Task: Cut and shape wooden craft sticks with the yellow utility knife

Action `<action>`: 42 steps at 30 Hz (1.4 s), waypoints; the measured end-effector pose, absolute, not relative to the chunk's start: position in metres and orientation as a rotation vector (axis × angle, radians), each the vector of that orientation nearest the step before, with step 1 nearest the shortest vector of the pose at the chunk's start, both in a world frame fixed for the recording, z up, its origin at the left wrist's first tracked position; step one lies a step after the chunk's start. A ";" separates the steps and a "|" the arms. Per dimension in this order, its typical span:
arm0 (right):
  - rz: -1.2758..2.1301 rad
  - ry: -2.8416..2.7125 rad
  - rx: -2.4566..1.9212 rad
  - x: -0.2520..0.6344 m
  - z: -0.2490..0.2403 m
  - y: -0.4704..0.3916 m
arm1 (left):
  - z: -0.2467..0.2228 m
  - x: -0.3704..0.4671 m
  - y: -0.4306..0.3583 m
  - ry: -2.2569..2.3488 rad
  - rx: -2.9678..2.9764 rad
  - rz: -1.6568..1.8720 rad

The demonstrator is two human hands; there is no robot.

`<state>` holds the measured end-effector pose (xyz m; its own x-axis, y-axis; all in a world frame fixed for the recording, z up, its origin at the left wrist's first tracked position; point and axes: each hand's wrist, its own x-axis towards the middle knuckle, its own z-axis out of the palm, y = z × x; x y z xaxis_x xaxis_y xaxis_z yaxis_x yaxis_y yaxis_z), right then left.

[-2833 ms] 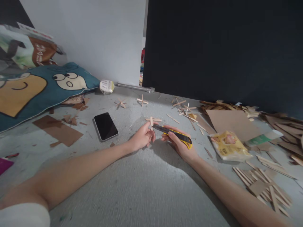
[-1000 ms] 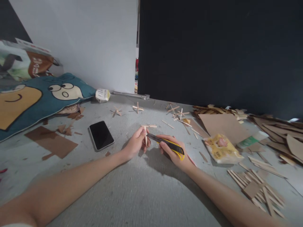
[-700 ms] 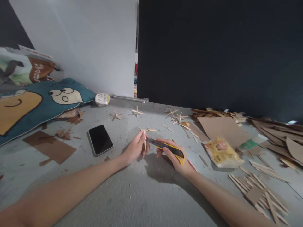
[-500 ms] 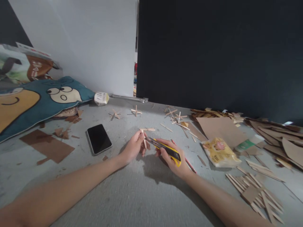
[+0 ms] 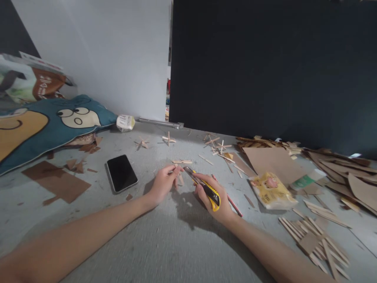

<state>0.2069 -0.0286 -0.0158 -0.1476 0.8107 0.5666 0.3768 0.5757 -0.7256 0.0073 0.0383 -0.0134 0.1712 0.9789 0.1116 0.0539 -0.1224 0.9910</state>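
Observation:
Near the middle of the table, my left hand [image 5: 165,181] is closed in a pinch on a short wooden stick [image 5: 181,179], whose lower part shows below the fingertips. My right hand [image 5: 216,196] wraps around a yellow and black utility knife [image 5: 206,188], its blade end pointing up and left toward the left fingertips. Whether the blade touches the stick I cannot tell. Just beyond the fingers, a flat wooden stick piece [image 5: 182,162] lies on the table. A red pencil-like rod [image 5: 235,205] lies partly hidden behind my right hand.
Left of my hands lie a phone [image 5: 121,173] and brown cardboard [image 5: 57,181]. Crossed stick pieces [image 5: 169,139] stand farther back. To the right are a yellow packet [image 5: 272,191], a green-and-white tube [image 5: 306,180], a pile of sticks [image 5: 316,241] and stacked cardboard [image 5: 341,169].
The knife's tip has drawn slightly up from the stick. My left fingers have turned a little, and the stick in them shows less of its upper end.

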 end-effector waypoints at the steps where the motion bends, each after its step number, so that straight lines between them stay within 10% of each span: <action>1: 0.521 -1.743 -0.993 0.207 -0.016 -0.028 | -0.014 0.007 0.038 1.052 1.402 1.127; 42: 1.047 -1.270 -0.978 0.207 -0.012 -0.014 | -0.003 0.005 0.036 0.613 1.318 0.696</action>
<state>0.2071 -0.0140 -0.0115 0.0124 0.9679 0.2510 -0.0615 0.2513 -0.9660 0.0054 0.0361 -0.0032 0.6555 0.7551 -0.0121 -0.1078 0.1095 0.9881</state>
